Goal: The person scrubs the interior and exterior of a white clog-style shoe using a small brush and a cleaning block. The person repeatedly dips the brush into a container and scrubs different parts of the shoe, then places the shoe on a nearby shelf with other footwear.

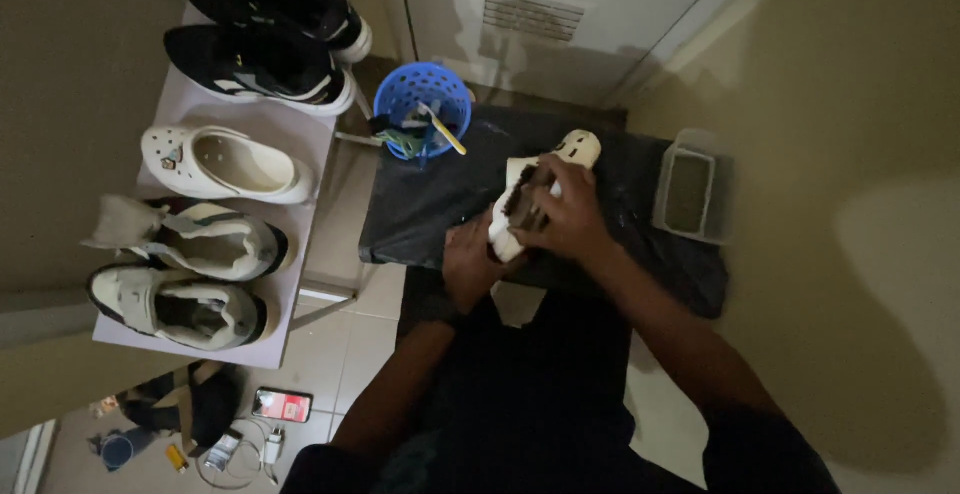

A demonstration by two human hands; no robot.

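A white clog shoe (580,146) lies on a black cloth-covered surface (430,204) in front of me. My left hand (468,262) grips its near end from below. My right hand (570,212) rests on top of the shoe and holds a dark brush (524,202) against it. Much of the shoe is hidden under both hands; only its far toe end and a strip of its side show.
A blue basket (424,94) with brushes stands at the surface's far left. A clear tub (690,189) sits at the right. A white table (200,114) on the left carries two black sneakers, a white clog and two white-and-black sneakers. A phone (281,405) and cables lie on the floor.
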